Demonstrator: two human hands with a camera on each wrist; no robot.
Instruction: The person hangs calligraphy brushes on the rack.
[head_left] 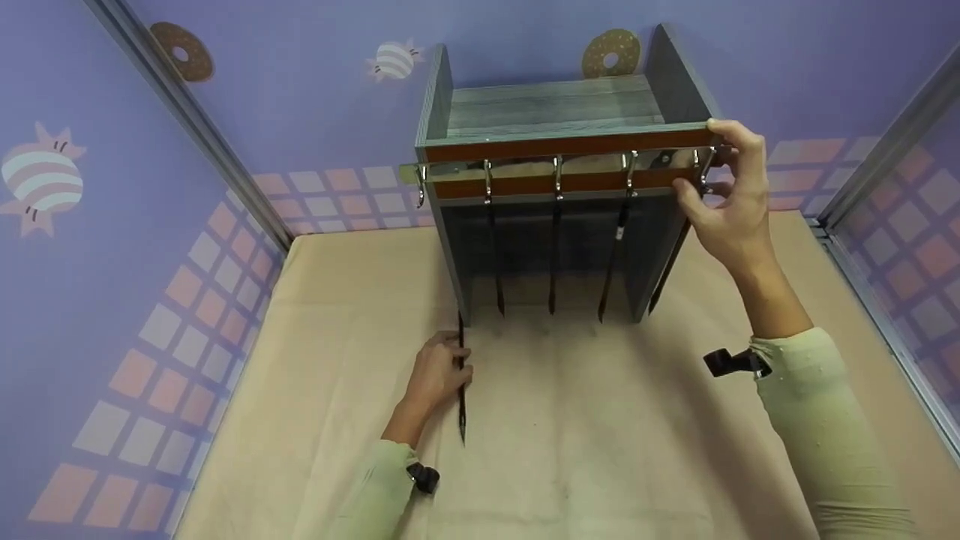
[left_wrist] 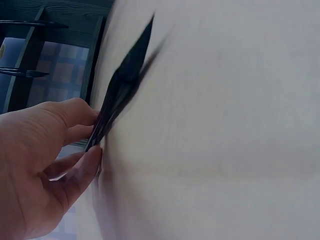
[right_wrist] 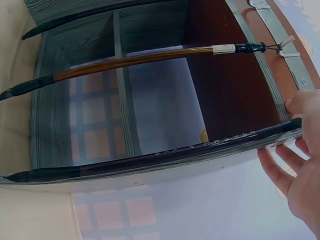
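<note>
A staged recording booth: cartoon-patterned purple walls (head_left: 300, 112) in metal framing (head_left: 187, 120) enclose a cloth-covered table (head_left: 600, 450).

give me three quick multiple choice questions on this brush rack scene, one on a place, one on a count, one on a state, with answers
1. Where is the brush that the left hand holds?
A. on a hook
B. down on the cloth before the rack
C. on top of the rack

2. How many brushes hang from the hook rail?
A. two
B. four
C. six

3. What is the right hand doing?
A. holding a brush top at the rail's right end
B. lying flat on the cloth
C. hanging idle

Answers: 1 B, it lies by the rack's left foot. 2 B, four dark shafts hang down. 3 A, its fingers close at the last hook.
</note>
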